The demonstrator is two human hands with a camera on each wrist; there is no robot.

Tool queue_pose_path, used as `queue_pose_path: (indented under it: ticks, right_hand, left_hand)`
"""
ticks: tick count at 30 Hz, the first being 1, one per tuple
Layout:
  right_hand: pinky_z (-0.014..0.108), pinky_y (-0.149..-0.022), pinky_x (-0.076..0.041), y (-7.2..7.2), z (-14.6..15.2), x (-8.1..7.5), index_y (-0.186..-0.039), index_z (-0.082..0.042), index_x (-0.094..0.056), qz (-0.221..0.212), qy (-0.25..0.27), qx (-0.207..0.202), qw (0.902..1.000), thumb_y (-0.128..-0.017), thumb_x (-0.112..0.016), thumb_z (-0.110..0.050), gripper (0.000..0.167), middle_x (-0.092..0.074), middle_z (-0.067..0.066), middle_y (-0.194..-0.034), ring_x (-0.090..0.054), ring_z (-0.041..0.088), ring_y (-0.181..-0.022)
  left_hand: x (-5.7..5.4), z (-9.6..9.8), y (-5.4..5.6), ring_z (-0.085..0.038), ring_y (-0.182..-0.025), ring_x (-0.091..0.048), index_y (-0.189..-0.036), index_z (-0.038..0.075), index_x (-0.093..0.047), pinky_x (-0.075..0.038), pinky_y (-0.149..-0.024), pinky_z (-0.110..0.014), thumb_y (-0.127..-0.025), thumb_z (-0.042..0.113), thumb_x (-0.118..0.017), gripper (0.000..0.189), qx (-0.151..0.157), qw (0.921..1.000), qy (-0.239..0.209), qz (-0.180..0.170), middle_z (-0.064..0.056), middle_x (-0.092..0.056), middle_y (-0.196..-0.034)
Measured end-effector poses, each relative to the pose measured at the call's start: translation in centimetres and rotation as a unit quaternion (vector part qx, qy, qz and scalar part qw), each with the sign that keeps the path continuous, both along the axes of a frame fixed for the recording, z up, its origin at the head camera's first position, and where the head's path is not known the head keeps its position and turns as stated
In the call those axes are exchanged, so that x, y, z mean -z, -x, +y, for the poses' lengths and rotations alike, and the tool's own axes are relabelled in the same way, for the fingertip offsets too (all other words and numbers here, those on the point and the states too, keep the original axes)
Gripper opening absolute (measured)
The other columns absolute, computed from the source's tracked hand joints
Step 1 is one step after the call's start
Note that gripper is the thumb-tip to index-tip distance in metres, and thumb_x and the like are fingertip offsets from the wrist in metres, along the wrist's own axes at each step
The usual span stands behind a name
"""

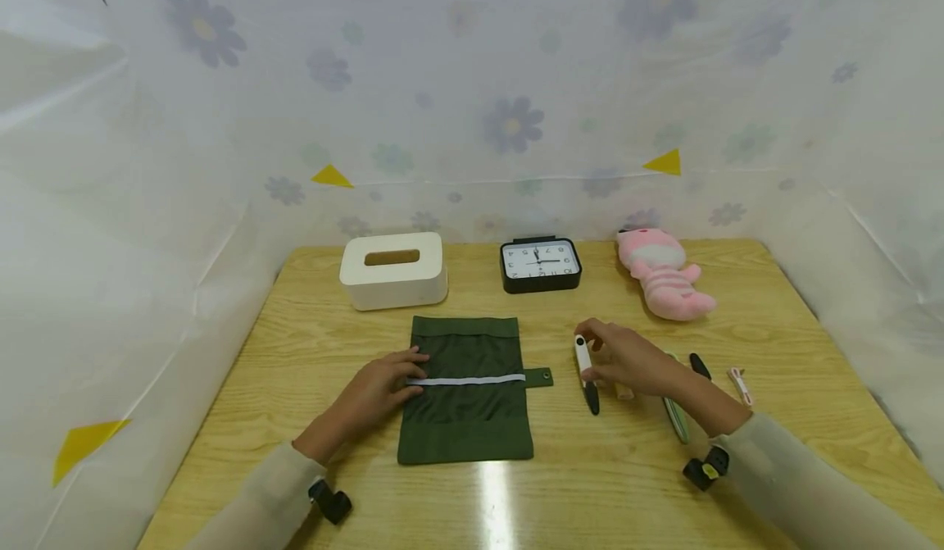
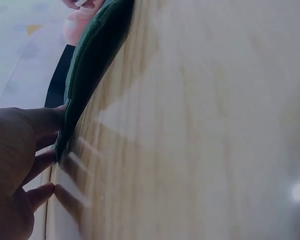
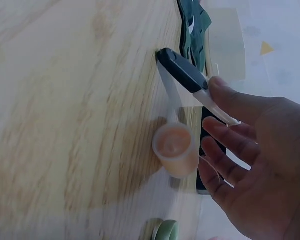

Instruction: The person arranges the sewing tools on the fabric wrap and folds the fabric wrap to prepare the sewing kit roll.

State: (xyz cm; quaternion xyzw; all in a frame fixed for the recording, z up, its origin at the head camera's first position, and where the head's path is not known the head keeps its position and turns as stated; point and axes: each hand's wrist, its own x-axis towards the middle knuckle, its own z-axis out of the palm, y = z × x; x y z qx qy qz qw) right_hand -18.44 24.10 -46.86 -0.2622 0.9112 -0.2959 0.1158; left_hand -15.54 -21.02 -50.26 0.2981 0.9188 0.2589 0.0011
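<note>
A dark green fabric pouch lies spread out, a white elastic band across its middle and a snap tab on its right side. My left hand rests at its left edge by the end of the band; in the left wrist view the fingertips touch the cloth's edge. To the right of the pouch, my right hand pinches a slim white tool with a black end between thumb and fingers. Its black end points down toward the table. Below that hand stands a small peach-coloured cylinder.
Along the back stand a white tissue box, a black-framed clock and a pink plush toy. Right of my right hand lie a green slender item, a black item and a small white-and-red item.
</note>
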Motion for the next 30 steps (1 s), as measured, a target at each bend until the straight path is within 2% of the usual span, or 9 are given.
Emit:
queue_pose_path:
  ticks: [5,9,13,17,21,27,30]
  right_hand:
    - [0.038,-0.084,-0.058,0.4,-0.3,0.1,-0.141,-0.006,-0.045,-0.027,0.046,-0.027,0.9982,-0.096,-0.076,-0.02,0.056,-0.068,0.012,-0.116,-0.068,0.025,-0.103]
    - [0.035,-0.083,-0.058,0.6,-0.8,0.1,-0.142,-0.006,-0.044,-0.057,0.07,-0.029,0.9955,-0.099,-0.072,-0.017,0.053,-0.067,0.01,-0.115,-0.069,0.021,-0.099]
    - [0.033,-0.074,-0.059,1.0,-1.7,-0.3,-0.143,-0.004,-0.043,-0.08,0.107,-0.027,0.9906,-0.1,-0.069,-0.013,0.051,-0.064,0.01,-0.107,-0.07,0.017,-0.088]
    - [0.036,-0.073,-0.061,1.4,-2.9,-1.0,-0.147,-0.005,-0.042,-0.105,0.155,-0.017,0.9821,-0.099,-0.069,-0.009,0.055,-0.061,0.013,-0.105,-0.072,0.02,-0.086]
    - [0.042,-0.078,-0.062,2.3,-4.7,-1.4,-0.148,-0.01,-0.045,-0.132,0.185,-0.005,0.9738,-0.1,-0.068,-0.009,0.053,-0.06,0.015,-0.107,-0.071,0.025,-0.089]
    - [0.05,-0.08,-0.061,3.7,-7.8,-1.3,-0.146,-0.018,-0.049,-0.16,0.232,0.009,0.9593,-0.102,-0.066,-0.01,0.048,-0.06,0.018,-0.108,-0.07,0.03,-0.089]
    - [0.051,-0.082,-0.061,4.3,-9.4,-1.0,-0.146,-0.017,-0.049,-0.167,0.257,0.024,0.9516,-0.102,-0.067,-0.011,0.049,-0.061,0.019,-0.109,-0.071,0.031,-0.088]
  left_hand:
    - [0.2,0.1,-0.1,-0.025,-0.129,-0.058,-0.106,0.014,-0.078,-0.051,-0.104,-0.045,-0.092,0.021,-0.079,0.016,-0.011,0.9997,0.005,0.019,-0.003,-0.065,-0.129]
    - [0.4,0.0,0.0,-0.018,-0.113,-0.058,-0.104,0.015,-0.079,-0.053,-0.094,-0.04,-0.091,0.023,-0.081,0.015,-0.009,0.9988,0.009,0.048,0.001,-0.064,-0.118]
    - [0.5,-0.1,0.1,-0.013,-0.101,-0.055,-0.104,0.016,-0.079,-0.053,-0.087,-0.036,-0.091,0.024,-0.081,0.015,-0.009,0.9985,0.013,0.052,0.004,-0.062,-0.11]
    - [0.4,-0.2,0.3,-0.012,-0.097,-0.055,-0.104,0.016,-0.08,-0.053,-0.084,-0.036,-0.093,0.021,-0.08,0.013,-0.006,0.9992,0.005,0.04,0.004,-0.062,-0.106]
    - [0.3,-0.4,0.4,-0.011,-0.096,-0.056,-0.103,0.015,-0.08,-0.053,-0.084,-0.036,-0.093,0.019,-0.079,0.011,-0.005,0.9995,-0.01,0.029,0.005,-0.062,-0.105]
    - [0.5,-0.5,0.6,-0.01,-0.095,-0.056,-0.1,0.018,-0.079,-0.053,-0.084,-0.034,-0.093,0.02,-0.079,0.007,-0.001,0.9994,-0.02,0.027,0.007,-0.062,-0.104]
    - [0.6,-0.6,0.6,-0.009,-0.095,-0.056,-0.098,0.019,-0.078,-0.053,-0.084,-0.034,-0.093,0.021,-0.079,0.005,-0.001,0.9994,-0.023,0.027,0.009,-0.062,-0.104]
